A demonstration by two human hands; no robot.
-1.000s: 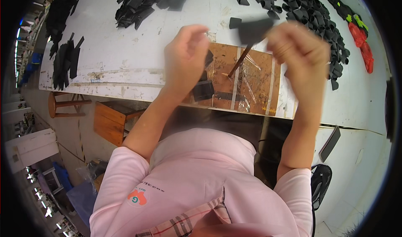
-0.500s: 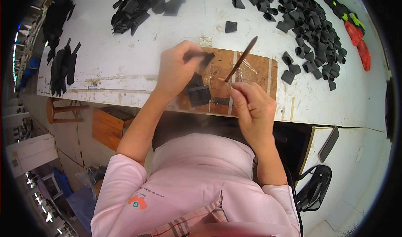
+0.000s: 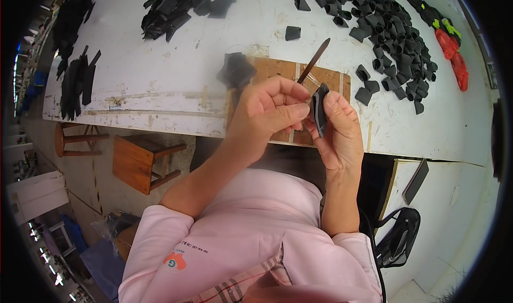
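Above the near edge of the board, my right hand point(image 3: 340, 129) pinches a folded black piece point(image 3: 319, 110), a small flat loop with a paler edge inside. My left hand point(image 3: 262, 110) is against its left side, thumb and fingers curled together. What those fingertips grip is hidden. A slim brown stick point(image 3: 314, 61) slants up beyond the left fingers. Its lower end is covered, so I cannot tell whether a hand holds it. Below both hands is a brown board point(image 3: 278, 67) with tape strips.
Flat black pieces point(image 3: 236, 70) lie at the board's left corner. A heap of black loops point(image 3: 387, 35) covers the far right, beside a red bag point(image 3: 458, 67). Black pieces point(image 3: 173, 9) are piled at the back, with strips point(image 3: 79, 83) at left. Wooden stools point(image 3: 133, 164) stand below the table.
My left hand has come across to the right and joined the right hand. The right hand now holds a folded black piece. Flat black pieces now lie at the board's far left corner.
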